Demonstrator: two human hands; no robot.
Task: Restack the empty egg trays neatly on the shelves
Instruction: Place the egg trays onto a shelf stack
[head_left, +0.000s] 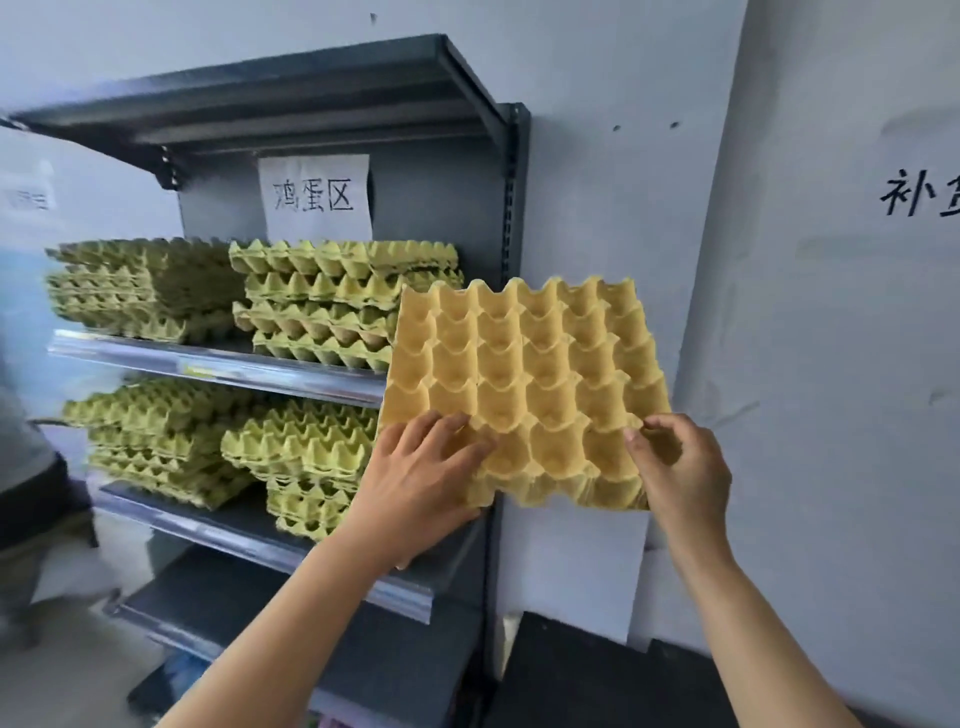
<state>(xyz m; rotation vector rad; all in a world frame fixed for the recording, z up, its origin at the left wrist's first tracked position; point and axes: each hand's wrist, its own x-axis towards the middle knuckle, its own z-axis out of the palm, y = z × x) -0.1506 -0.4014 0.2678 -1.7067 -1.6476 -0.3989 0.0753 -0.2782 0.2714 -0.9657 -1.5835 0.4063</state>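
I hold a thin stack of yellow egg trays (524, 384) in the air, tilted up towards me, in front of the right end of a grey shelf unit (511, 218). My left hand (421, 483) grips its near left corner, fingers over the cups. My right hand (680, 467) pinches the near right edge. On the upper shelf (218, 364) sit two uneven stacks of green egg trays, left (145, 291) and right (332, 301). The shelf below (249, 540) carries two more skewed green stacks, left (161, 441) and right (306, 462).
A paper sign (316, 197) hangs on the unit's back panel. A lower grey shelf (291, 613) sits under the stacks. A white wall (831, 364) with black writing stands to the right. A person in dark clothes (26, 467) is at the far left edge.
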